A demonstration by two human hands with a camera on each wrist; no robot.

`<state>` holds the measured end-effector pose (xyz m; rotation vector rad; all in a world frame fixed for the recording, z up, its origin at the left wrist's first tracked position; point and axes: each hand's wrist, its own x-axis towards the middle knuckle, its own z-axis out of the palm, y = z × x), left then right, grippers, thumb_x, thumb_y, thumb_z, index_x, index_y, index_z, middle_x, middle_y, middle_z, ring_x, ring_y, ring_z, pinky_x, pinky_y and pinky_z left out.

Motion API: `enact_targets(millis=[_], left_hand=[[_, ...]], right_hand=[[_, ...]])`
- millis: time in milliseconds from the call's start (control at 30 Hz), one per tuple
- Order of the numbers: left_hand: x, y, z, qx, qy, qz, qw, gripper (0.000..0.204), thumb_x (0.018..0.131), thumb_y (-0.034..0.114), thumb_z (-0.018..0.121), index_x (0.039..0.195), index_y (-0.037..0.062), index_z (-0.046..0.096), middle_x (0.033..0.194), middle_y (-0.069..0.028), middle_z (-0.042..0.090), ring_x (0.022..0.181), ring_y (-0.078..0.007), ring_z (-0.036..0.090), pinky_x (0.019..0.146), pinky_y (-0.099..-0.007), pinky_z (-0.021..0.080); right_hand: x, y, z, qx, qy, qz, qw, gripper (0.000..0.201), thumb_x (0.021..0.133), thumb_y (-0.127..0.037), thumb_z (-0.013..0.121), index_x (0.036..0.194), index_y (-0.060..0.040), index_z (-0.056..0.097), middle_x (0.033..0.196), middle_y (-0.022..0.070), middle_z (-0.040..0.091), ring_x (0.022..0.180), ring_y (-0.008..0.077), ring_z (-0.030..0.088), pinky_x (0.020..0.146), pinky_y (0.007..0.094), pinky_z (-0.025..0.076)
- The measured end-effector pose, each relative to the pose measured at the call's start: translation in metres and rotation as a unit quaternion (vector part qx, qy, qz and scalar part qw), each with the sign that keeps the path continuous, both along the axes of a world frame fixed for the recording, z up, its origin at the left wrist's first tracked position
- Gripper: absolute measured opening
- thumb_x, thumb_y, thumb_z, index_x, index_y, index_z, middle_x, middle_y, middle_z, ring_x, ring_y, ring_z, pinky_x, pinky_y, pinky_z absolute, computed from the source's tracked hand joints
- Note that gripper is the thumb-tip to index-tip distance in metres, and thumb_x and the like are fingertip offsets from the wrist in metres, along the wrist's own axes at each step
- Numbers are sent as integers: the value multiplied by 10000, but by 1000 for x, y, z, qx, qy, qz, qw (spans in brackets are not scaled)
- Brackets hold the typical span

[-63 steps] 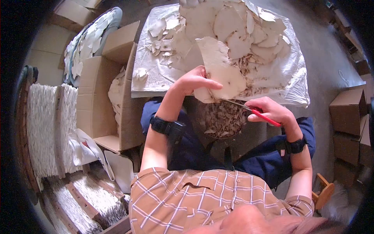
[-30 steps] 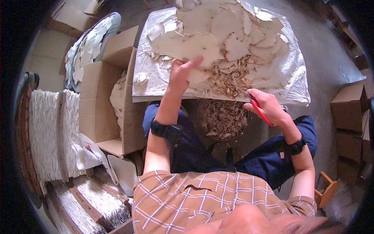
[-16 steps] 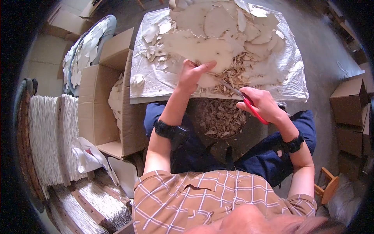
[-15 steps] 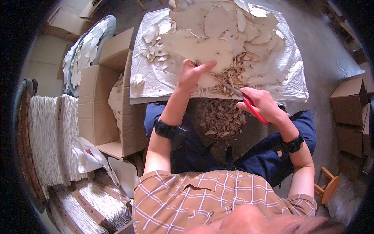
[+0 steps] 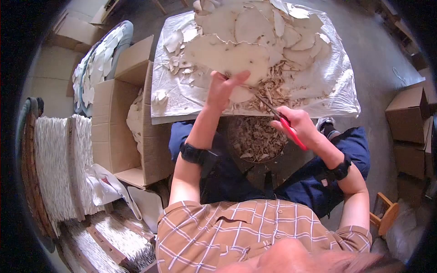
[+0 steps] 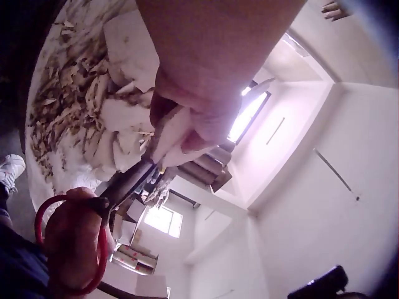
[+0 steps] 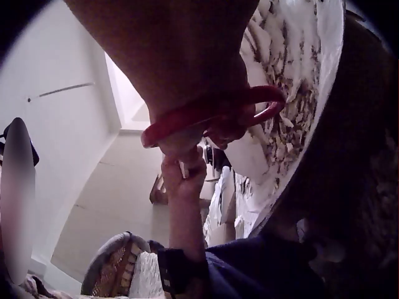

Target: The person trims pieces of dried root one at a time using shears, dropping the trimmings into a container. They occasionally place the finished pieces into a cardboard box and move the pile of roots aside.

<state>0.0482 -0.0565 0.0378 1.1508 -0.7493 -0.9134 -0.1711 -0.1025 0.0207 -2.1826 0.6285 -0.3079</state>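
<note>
A large pale, ragged-edged sheet [image 5: 227,54] lies on the heap at the table's near middle. My left hand [image 5: 229,85] pinches its near edge, thumb on top; the left wrist view shows the fingers [image 6: 206,118] curled on a pale piece [image 6: 169,134]. My right hand [image 5: 293,123] grips red-handled scissors [image 5: 286,125], whose blades [image 5: 264,102] point up-left at the sheet, just right of the left hand. The red handle loops [image 7: 215,115] wrap my fingers in the right wrist view, with the left hand [image 7: 184,171] beyond.
A white plastic cover [image 5: 334,91] on the table bears several pale sheets and brown trimmings. A round basket [image 5: 257,139] of trimmings sits between my knees. An open cardboard box [image 5: 120,113] stands left; more boxes [image 5: 407,118] stand right.
The left hand put down the earlier trimmed piece and took hold of a bigger sheet on the heap. The right hand brought the scissors up from the basket to the table edge.
</note>
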Motion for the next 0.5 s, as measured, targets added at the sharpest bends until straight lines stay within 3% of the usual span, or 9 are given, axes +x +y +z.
enact_targets(millis=[200, 300, 367, 400, 433, 500], left_hand=[[6, 3, 3, 19, -10, 8, 1000, 257, 726, 26, 656, 969, -38, 601, 889, -70, 631, 775, -128, 592, 707, -264, 479], [1, 5, 11, 8, 26, 34, 999, 271, 726, 23, 654, 981, -43, 589, 916, -77, 624, 792, -141, 593, 706, -264, 479], [2, 5, 8, -2, 50, 54, 997, 284, 727, 21, 653, 995, -39, 580, 931, -82, 618, 807, -151, 594, 699, -271, 486], [4, 5, 5, -12, 76, 73, 994, 298, 727, 19, 651, 1008, -35, 571, 946, -87, 612, 822, -162, 596, 691, -278, 494], [10, 5, 3, -11, 74, 73, 995, 298, 727, 19, 651, 1008, -35, 571, 946, -87, 612, 822, -162, 596, 691, -278, 494], [28, 4, 3, -15, 181, 150, 972, 331, 750, 96, 646, 1053, 4, 550, 982, -94, 599, 891, -197, 590, 743, -328, 503]], right_hand=[[7, 4, -3, -16, 4, -11, 1000, 320, 760, -354, 633, 855, -70, 522, 647, 155, 559, 652, 348, 579, 543, 384, 451], [9, 0, 0, -82, -43, -9, 996, 335, 758, -348, 637, 876, -53, 530, 661, 151, 557, 657, 336, 581, 559, 373, 453], [6, -9, 2, 6, -83, 41, 996, 352, 762, -341, 636, 912, -37, 538, 686, 145, 556, 678, 319, 579, 593, 354, 453], [2, -20, 0, 69, -41, 70, 994, 387, 757, -356, 637, 954, -36, 545, 715, 145, 554, 687, 306, 568, 622, 339, 447], [-3, -28, 6, 42, 3, 55, 998, 355, 754, -326, 633, 947, -40, 550, 736, 148, 561, 699, 309, 572, 630, 347, 452], [-13, -43, 3, 16, 45, 38, 998, 324, 750, -295, 630, 940, -43, 556, 757, 151, 568, 711, 311, 577, 638, 355, 457]])
